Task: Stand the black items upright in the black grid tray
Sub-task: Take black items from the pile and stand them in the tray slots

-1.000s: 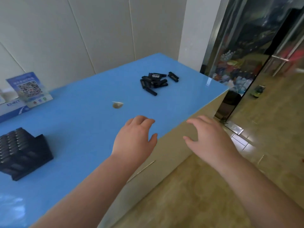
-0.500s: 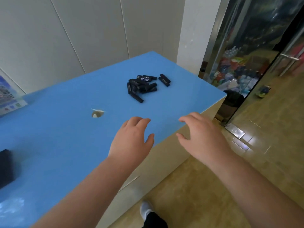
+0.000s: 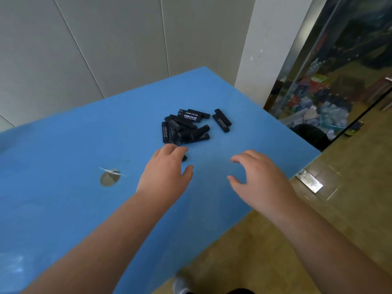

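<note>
Several small black rectangular items with white lettering lie in a loose pile [image 3: 185, 127] on the blue table [image 3: 63, 209], and two more [image 3: 222, 123] lie just right of it. My left hand [image 3: 164, 172] reaches over the near edge of the pile, its fingertips above one black item [image 3: 184, 158] that is mostly hidden under them; whether it touches is unclear. My right hand [image 3: 257, 177] hovers to the right with fingers loosely spread, holding nothing. The black grid tray is out of view.
A round hole with a torn flap [image 3: 109, 177] sits in the table left of my left hand. The table's right edge drops to a tan floor [image 3: 350, 187]. A glass door [image 3: 339, 71] stands at the right, grey wall panels behind.
The view has swung right and closer, so the tray has left the frame. Both hands have moved forward over the table toward the pile; the left hand now reaches its near edge.
</note>
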### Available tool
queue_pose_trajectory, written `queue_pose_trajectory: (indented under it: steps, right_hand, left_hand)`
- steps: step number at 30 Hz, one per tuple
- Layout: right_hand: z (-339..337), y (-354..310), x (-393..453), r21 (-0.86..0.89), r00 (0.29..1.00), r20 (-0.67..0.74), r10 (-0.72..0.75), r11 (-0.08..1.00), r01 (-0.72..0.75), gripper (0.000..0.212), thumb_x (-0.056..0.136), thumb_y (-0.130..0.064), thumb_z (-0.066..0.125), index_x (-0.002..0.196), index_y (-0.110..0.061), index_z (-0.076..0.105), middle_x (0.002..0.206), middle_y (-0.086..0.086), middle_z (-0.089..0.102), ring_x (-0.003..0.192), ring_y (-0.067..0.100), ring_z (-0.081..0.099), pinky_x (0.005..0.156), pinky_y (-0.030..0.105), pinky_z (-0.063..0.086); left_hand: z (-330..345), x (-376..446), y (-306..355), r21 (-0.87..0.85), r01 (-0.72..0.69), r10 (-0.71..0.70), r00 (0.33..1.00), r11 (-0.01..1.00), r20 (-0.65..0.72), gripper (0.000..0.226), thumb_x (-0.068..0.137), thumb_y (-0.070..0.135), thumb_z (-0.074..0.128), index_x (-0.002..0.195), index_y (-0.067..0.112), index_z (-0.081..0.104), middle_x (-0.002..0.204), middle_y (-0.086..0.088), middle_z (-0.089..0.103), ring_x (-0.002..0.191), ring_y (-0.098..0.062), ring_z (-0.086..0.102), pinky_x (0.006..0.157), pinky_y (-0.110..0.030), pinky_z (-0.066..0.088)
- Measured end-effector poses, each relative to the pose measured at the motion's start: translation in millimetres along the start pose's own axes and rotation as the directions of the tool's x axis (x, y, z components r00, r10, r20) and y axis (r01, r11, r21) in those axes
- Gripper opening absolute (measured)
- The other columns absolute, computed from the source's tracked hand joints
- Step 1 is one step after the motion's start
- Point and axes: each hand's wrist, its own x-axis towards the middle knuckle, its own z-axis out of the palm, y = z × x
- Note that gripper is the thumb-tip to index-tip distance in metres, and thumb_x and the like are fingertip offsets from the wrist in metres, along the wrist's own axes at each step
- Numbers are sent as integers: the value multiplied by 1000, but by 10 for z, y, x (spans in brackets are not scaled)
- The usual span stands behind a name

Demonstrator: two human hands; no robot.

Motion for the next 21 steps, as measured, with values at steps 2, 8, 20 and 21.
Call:
queue_pose_trajectory:
  steps: [2,8,20,21]
  right_hand:
    - [50,49,155,16,999,30,-13,1000,12,42,92,-38,64,131,-24,58,125,-12,56,123,11,50,99,26,42]
    - [130,205,670,58,993,88,-85,995,80,41,93,-38,63,131,-24,57,128,-12,55,125,11,48,100,26,41]
    - [225,374,1334,126,946,153,-287,955,269,37,93,-38,62,128,-28,56,124,-15,52,122,9,45,90,22,40]
    - [231,392,1359,124,940,155,-304,950,286,37,93,-38,62,128,-28,57,124,-15,53,123,8,45,90,21,38]
  left_hand:
    - [30,129,-17,13,17,-17,1000,1000,-16,53,94,46,55,140,21,46,135,4,48,126,-20,44,102,-29,38]
    - [159,542,-2,142,80,-66,992,987,-105,51,91,42,60,129,10,54,125,-8,54,115,-32,50,101,-38,41]
    - [237,1217,72,207,246,-253,967,947,9,24,97,29,48,113,18,62,112,-2,56,107,-26,51,89,-35,46]
    - [229,1237,84,204,247,-255,967,947,15,25,97,28,49,115,19,62,112,-1,56,107,-26,52,88,-35,46]
